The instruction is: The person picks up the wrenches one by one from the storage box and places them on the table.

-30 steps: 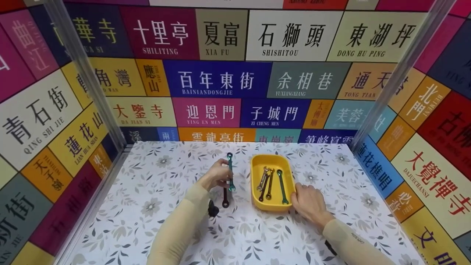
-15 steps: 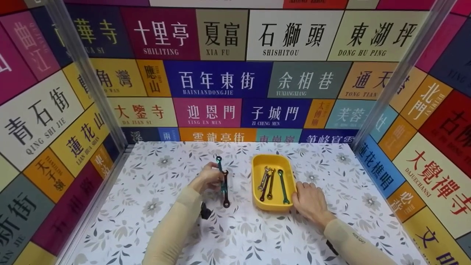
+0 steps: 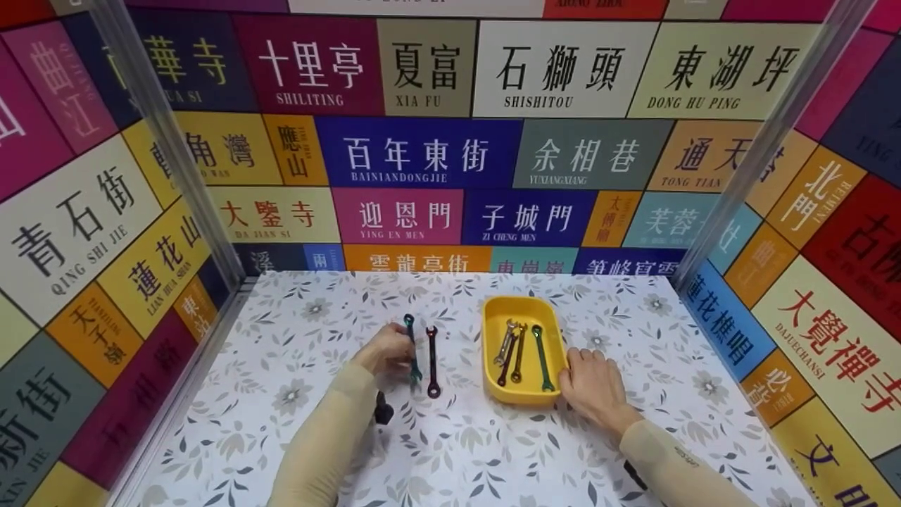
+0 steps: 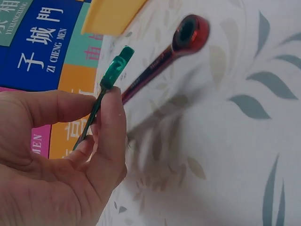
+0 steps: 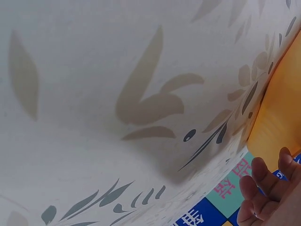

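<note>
My left hand (image 3: 386,350) pinches a green combination wrench (image 3: 411,339) between thumb and fingers, just left of a dark red wrench (image 3: 433,362) on the table. In the left wrist view, one end of the green wrench (image 4: 116,68) sticks up past the fingertips, and the red wrench's ring end (image 4: 193,35) shows beyond it. A yellow bin (image 3: 521,396) stands to the right, holding several wrenches, among them a silver one (image 3: 504,345) and a green one (image 3: 540,359). At the bin's near right side rests my right hand (image 3: 595,384), its fingers loosely bent against the wall.
A white tablecloth (image 3: 464,451) with grey leaves and flowers covers the table. Panels with coloured signs (image 3: 415,151) enclose the back and both sides. Metal posts (image 3: 760,141) stand at the back corners.
My left hand has moved left and lowered the green wrench from beside and over the red wrench to its left side. The red wrench is now fully uncovered. My right hand stays put.
</note>
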{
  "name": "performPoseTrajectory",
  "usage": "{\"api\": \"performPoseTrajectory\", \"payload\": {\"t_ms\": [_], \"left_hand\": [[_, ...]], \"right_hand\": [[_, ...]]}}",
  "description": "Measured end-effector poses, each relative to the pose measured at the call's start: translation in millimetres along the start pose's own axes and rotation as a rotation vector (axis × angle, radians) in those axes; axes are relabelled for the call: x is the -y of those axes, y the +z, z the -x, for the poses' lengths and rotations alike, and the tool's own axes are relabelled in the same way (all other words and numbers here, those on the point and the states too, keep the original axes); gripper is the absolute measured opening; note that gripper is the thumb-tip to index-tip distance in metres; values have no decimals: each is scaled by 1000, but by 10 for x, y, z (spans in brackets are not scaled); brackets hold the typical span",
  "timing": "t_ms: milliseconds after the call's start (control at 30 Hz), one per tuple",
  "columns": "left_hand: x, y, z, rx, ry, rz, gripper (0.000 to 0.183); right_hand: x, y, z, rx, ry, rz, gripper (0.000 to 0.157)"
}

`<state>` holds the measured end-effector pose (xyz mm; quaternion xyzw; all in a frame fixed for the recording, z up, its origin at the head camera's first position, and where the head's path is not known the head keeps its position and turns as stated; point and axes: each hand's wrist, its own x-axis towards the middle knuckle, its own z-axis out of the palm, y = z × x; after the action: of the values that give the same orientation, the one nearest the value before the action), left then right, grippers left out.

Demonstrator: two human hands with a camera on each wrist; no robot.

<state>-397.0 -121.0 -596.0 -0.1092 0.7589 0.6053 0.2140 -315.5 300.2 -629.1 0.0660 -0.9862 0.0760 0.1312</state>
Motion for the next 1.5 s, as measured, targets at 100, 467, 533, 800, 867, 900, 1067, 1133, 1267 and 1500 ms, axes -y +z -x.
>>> {"api": "performPoseTrajectory", "payload": {"t_ms": [100,467,533,800,867,900,1067,1133,1267,1500], "left_hand": [[38,-20,-23,-9,-9,-46,64],[111,-24,-106,-35,-34,-204,62],[119,-10,-91,-32,-29,-212,62],[135,54,-36,-37,5,-166,64],[140,69,-27,-39,9,-149,63],[143,77,-25,-43,11,-144,62],[148,115,-34,-110,18,-211,55],[144,130,-38,-139,20,-262,53],[134,162,-30,-182,15,-347,48],[141,225,19,-265,29,-430,33]], "right_hand": [[-4,0,0,8,5,2,22],[-20,12,-3,11,8,0,26],[-21,17,1,6,8,-4,25],[-31,38,20,-18,-6,-21,22],[-36,47,19,-21,-6,-23,21],[-38,52,18,-20,-5,-23,21],[-31,56,9,-4,11,-24,22],[-25,47,6,5,17,-27,23],[-19,32,1,17,25,-30,24],[-9,38,11,7,12,-32,23]]}}
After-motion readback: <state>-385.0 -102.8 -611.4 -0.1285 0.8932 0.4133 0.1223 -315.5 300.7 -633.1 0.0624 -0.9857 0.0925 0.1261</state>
